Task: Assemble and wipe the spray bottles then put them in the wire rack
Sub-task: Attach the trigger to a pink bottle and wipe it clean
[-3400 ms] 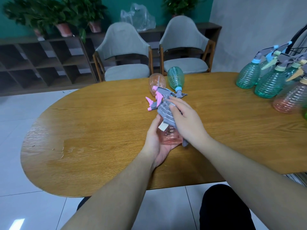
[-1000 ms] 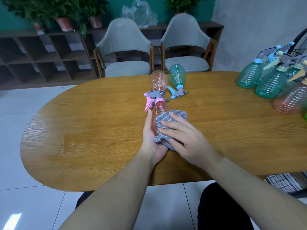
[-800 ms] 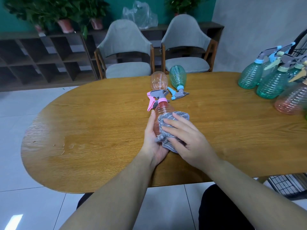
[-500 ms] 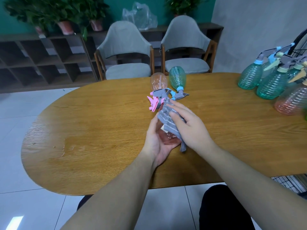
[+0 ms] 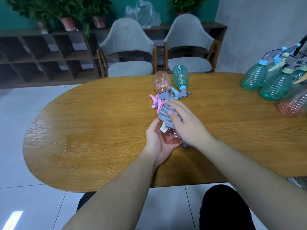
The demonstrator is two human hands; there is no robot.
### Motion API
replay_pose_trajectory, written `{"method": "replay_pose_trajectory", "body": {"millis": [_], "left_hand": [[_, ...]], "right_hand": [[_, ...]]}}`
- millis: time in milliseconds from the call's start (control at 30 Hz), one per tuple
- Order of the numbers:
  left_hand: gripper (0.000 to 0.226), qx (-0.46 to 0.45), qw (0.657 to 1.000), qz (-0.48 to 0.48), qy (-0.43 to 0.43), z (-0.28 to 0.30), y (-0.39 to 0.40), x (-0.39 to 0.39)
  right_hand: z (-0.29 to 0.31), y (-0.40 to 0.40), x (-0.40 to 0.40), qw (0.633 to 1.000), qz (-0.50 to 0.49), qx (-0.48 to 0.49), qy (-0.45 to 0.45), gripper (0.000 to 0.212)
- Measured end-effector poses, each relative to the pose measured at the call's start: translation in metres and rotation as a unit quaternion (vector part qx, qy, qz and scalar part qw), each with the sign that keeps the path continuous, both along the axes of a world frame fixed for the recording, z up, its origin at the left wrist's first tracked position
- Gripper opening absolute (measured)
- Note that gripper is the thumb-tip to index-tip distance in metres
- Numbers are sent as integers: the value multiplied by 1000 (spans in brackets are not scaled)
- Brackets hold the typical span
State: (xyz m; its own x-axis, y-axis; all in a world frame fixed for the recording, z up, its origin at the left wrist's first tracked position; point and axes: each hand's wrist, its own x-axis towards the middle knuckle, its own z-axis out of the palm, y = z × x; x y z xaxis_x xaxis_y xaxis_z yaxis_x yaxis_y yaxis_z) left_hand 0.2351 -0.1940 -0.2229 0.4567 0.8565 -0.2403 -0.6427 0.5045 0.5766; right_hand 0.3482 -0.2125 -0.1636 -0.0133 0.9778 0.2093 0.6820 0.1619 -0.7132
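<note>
My left hand [image 5: 157, 141] cups the base of a pink spray bottle [image 5: 171, 136] lying over the table's middle, its pink and grey trigger head [image 5: 157, 103] pointing away from me. My right hand [image 5: 186, 123] presses a grey cloth [image 5: 164, 113] against the bottle's upper body and neck. Beyond them lie a second pink bottle [image 5: 161, 82] and a green bottle [image 5: 180, 76] with a blue trigger head. Several assembled green and pink bottles [image 5: 274, 83] stand at the right edge. A black wire rack [image 5: 304, 47] shows only as a sliver at far right.
The oval wooden table [image 5: 99, 130] has bare wood on its left half. Two grey chairs [image 5: 129, 52] stand behind it, with dark shelving [image 5: 41, 55] and potted plants at the back. My dark-clothed knees are below the table edge.
My right hand has slid the cloth from the bottle's lower body up toward the neck and trigger head. My left hand has kept its hold on the base.
</note>
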Motion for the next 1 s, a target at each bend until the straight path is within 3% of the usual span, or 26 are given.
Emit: {"method": "replay_pose_trajectory", "body": {"millis": [167, 400, 500, 600, 800, 900, 1000], "left_hand": [[49, -26, 999, 10, -46, -1, 1, -1], [65, -49, 997, -10, -52, 4, -1, -3], [81, -35, 998, -34, -44, 7, -4, -5], [83, -17, 999, -43, -26, 9, -5, -4], [64, -2, 1000, -18, 11, 8, -4, 0], [51, 20, 997, -20, 67, 12, -6, 1], [54, 21, 997, -17, 68, 11, -5, 1]], "right_hand": [[-13, -17, 1, 987, 74, 96, -106, 41], [-32, -32, 13, 969, 138, 160, -127, 40], [-42, -36, 13, 968, 116, 198, -99, 38], [-47, -41, 11, 973, 83, 210, -44, 35], [-28, -34, 10, 990, 30, 139, 14, 34], [-17, -24, 9, 992, 0, 95, 84, 32], [0, -15, 4, 984, -29, 54, 170, 30]]}}
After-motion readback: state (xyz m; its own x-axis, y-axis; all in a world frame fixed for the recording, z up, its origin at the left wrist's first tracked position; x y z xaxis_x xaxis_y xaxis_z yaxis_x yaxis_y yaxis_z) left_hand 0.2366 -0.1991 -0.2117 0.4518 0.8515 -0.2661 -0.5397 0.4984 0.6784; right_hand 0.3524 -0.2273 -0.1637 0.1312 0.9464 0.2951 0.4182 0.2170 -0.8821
